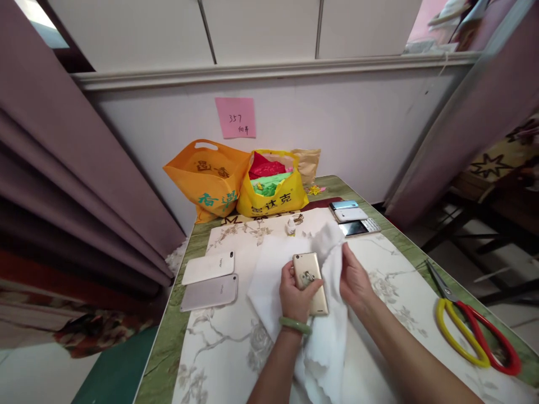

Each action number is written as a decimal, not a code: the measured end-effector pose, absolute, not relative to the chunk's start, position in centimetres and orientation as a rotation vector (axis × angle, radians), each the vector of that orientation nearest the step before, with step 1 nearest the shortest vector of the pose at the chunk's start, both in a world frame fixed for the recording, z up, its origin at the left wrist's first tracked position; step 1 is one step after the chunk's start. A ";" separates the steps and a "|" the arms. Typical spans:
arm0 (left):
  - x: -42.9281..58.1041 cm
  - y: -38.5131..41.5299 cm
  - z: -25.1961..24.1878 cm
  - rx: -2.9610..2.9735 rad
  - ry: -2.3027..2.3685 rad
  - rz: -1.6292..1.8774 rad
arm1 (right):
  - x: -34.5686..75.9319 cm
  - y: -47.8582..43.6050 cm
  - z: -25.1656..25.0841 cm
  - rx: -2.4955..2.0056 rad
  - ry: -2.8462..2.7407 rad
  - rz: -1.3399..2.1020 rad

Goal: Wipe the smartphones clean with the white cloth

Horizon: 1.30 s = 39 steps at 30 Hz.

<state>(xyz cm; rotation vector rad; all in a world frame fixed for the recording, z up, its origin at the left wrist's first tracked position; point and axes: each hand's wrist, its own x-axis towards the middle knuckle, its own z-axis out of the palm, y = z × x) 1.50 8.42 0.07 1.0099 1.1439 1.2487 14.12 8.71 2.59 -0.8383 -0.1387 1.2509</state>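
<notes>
My left hand point(295, 294), with a green bangle on its wrist, is closed round a gold phone point(310, 276), back side up, with a ring holder on it. My right hand point(353, 280) pinches a white cloth point(328, 336) right beside the phone. The cloth spreads under both hands and drapes toward me over the table point(168, 336).
Two phones lie face down at the left point(208, 266) point(210, 292). Three more phones point(353, 216) sit at the far right. Yellow-and-red scissors point(471, 331) lie at the right edge. An orange bag point(208, 179) and a yellow bag point(272, 188) stand against the wall. A small bottle point(291, 226) stands behind the cloth.
</notes>
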 end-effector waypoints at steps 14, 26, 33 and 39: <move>1.0 9.6 -0.5 0.711 0.976 1.225 | 11.8 9.7 3.0 -1.062 -0.400 1.363; 0.4 11.0 -0.6 0.153 1.024 1.621 | 10.5 6.4 1.6 -1.415 -1.128 1.138; 0.4 10.5 -0.3 0.373 0.986 1.517 | 10.8 7.9 1.9 -1.323 -0.884 1.331; 0.2 9.7 -0.1 0.736 0.905 1.291 | 11.3 9.9 2.4 -1.270 -0.674 1.351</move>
